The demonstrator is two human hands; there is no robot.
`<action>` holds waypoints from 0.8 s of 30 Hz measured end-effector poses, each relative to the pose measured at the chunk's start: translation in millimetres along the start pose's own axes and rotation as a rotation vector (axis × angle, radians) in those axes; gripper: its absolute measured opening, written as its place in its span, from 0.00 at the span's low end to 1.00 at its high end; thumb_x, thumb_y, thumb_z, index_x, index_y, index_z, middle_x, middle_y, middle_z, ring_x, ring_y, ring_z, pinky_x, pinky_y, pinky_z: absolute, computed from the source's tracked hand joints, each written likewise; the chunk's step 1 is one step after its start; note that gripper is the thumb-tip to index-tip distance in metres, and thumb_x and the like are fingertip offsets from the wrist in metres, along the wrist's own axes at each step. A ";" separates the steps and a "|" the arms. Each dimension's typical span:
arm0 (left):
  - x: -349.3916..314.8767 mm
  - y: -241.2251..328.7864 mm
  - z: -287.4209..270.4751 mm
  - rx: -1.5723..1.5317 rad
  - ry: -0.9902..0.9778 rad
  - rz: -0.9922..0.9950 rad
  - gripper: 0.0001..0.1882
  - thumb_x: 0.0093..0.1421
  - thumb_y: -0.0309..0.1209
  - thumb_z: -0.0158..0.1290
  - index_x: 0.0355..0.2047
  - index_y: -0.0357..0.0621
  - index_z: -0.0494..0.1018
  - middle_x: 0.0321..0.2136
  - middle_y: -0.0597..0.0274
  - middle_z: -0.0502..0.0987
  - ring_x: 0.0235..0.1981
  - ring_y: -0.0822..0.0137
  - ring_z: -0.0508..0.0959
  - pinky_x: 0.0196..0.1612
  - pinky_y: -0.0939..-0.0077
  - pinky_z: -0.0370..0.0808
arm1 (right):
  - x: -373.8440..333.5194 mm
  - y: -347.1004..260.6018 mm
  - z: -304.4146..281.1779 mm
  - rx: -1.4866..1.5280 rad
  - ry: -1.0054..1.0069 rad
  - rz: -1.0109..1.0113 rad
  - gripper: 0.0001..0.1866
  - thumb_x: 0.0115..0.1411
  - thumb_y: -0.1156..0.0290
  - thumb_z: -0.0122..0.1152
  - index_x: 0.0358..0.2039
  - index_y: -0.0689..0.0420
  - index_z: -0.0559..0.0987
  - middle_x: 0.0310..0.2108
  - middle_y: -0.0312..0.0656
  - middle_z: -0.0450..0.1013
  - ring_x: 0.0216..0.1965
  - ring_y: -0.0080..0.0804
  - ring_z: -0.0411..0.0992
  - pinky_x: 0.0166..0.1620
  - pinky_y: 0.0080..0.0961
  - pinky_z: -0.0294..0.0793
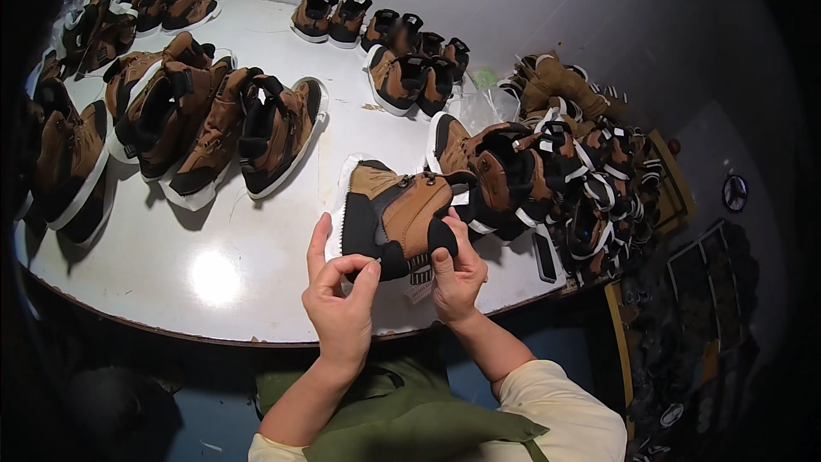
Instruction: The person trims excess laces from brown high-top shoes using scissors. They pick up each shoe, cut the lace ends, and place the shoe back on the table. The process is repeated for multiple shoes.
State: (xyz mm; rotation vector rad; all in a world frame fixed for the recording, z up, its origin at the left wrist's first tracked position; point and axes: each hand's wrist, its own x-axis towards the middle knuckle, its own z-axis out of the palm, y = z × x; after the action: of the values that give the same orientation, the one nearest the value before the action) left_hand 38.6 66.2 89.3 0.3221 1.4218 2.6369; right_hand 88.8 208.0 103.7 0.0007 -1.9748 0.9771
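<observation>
Just above the table's front edge, a brown and black high-top shoe (406,214) is tilted on its side, its white sole to the left. My right hand (459,278) is closed round its black ankle collar, thumb on the near side. My left hand (340,299) is at the heel, thumb and forefinger pinched together against the black part. What that pinch holds is too small to make out. Another left finger stretches up along the sole. A small tag (419,291) hangs beneath the collar between my hands.
Several similar shoes (282,133) stand on the white table (256,265) at left, with more pairs (402,77) at the back. A heap of shoes (599,180) fills the right side. A dark phone-like slab (544,255) lies near the right edge, and clear plastic (489,107) behind.
</observation>
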 end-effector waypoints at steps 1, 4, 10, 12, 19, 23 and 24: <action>-0.2 0.1 0.0 -0.003 0.000 -0.001 0.01 0.53 0.21 0.57 0.26 0.37 0.77 0.63 0.45 0.57 0.34 0.80 0.72 0.33 0.86 0.67 | -0.4 0.4 -0.4 -0.003 0.000 0.000 0.19 0.62 0.58 0.58 0.37 0.66 0.78 0.33 0.40 0.74 0.45 0.38 0.69 0.63 0.47 0.52; -0.2 -1.2 -0.4 -0.004 0.004 0.013 0.01 0.53 0.21 0.58 0.26 0.37 0.77 0.63 0.45 0.57 0.34 0.80 0.73 0.33 0.86 0.67 | -0.8 -0.3 0.1 -0.001 0.002 -0.004 0.19 0.62 0.58 0.59 0.37 0.66 0.78 0.33 0.40 0.74 0.45 0.38 0.69 0.63 0.46 0.52; -0.8 -1.8 -0.5 -0.010 0.004 0.003 0.01 0.53 0.22 0.57 0.26 0.37 0.77 0.63 0.46 0.58 0.34 0.80 0.73 0.33 0.86 0.67 | -0.2 -1.3 -0.2 -0.011 -0.009 -0.027 0.19 0.62 0.59 0.59 0.37 0.66 0.78 0.33 0.40 0.74 0.44 0.38 0.69 0.63 0.46 0.53; -0.9 -1.0 -0.7 -0.014 0.004 -0.005 0.01 0.53 0.22 0.57 0.26 0.37 0.77 0.63 0.46 0.58 0.34 0.80 0.72 0.33 0.86 0.66 | 0.7 -3.3 0.1 -0.021 -0.014 -0.035 0.19 0.62 0.59 0.59 0.37 0.66 0.78 0.33 0.40 0.74 0.44 0.38 0.69 0.63 0.46 0.53; -0.1 -3.4 0.0 -0.012 0.011 -0.003 0.01 0.53 0.22 0.57 0.26 0.38 0.76 0.62 0.46 0.59 0.34 0.80 0.72 0.32 0.86 0.66 | 1.7 1.1 -3.5 -0.077 -0.055 -0.102 0.18 0.62 0.59 0.59 0.37 0.66 0.77 0.32 0.40 0.74 0.42 0.37 0.69 0.62 0.46 0.54; 0.0 -5.6 0.1 -0.001 0.018 -0.010 0.01 0.53 0.22 0.57 0.26 0.38 0.76 0.62 0.46 0.59 0.35 0.80 0.71 0.33 0.85 0.65 | 2.0 3.3 -5.1 -0.102 -0.076 -0.133 0.18 0.61 0.60 0.60 0.36 0.66 0.77 0.31 0.40 0.74 0.41 0.38 0.70 0.62 0.46 0.54; 0.0 -6.5 0.2 0.004 0.022 -0.012 0.01 0.53 0.22 0.57 0.26 0.38 0.76 0.62 0.47 0.59 0.35 0.80 0.71 0.33 0.85 0.65 | 1.9 3.5 -5.2 -0.108 -0.079 -0.136 0.18 0.61 0.60 0.60 0.36 0.66 0.77 0.31 0.40 0.74 0.41 0.38 0.70 0.62 0.46 0.54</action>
State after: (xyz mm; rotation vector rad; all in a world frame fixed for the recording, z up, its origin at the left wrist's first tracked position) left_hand 38.7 69.9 84.0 0.2849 1.4308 2.6365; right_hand 90.2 214.4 104.3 0.1129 -2.0688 0.7923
